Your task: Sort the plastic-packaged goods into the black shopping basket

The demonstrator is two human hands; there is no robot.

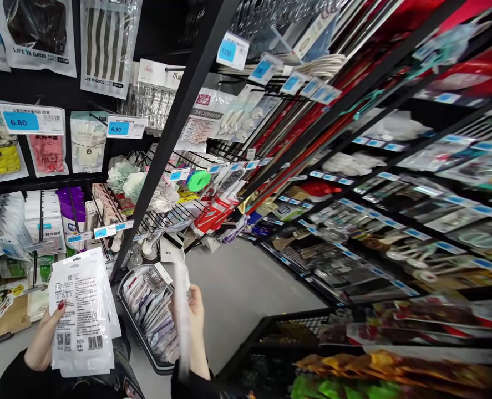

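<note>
My left hand (46, 338) is closed on a small stack of white plastic packets (81, 313) with printed labels and barcodes, held upright at the lower left. My right hand (196, 327) grips a single pale packet (182, 310) seen edge-on and blurred by motion. Between my hands, on the floor, sits a wire basket (134, 320) filled with several similar packets standing on edge.
Black shelving with hanging goods and blue price tags rises on the left (21, 121) and runs along the right (354, 183). A black post (175, 127) divides them. Grey floor (246, 282) lies ahead. A black wire bin (279, 338) stands at the lower right.
</note>
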